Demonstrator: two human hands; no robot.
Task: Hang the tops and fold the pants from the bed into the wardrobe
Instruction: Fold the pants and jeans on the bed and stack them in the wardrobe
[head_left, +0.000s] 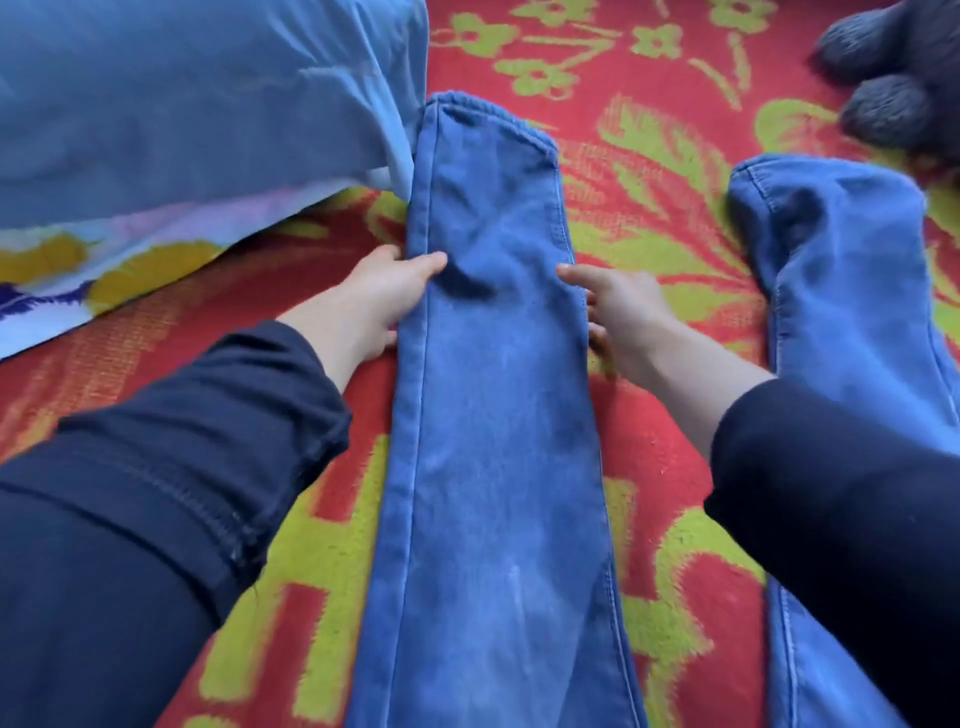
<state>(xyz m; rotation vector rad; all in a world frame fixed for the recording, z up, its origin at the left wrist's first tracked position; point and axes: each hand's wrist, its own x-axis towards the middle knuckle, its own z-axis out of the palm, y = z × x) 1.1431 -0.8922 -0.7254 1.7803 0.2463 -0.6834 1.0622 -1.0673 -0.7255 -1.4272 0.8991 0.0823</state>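
Holds the jeans (493, 441) flat on the bedspread (654, 447), laid lengthwise straight away from the body. Pinches the left edge with the left hand (374, 296), thumb on top; clasps the right edge with the right hand (618, 306), fingers curled under. Grips opposite each other at mid-length, equally near; probably readies a fold across there.

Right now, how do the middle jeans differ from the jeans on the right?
The middle jeans lie straight, gripped by the left hand and right hand; the right jeans lie bent, untouched. The middle jeans look more faded than the right jeans. Both are blue denim.
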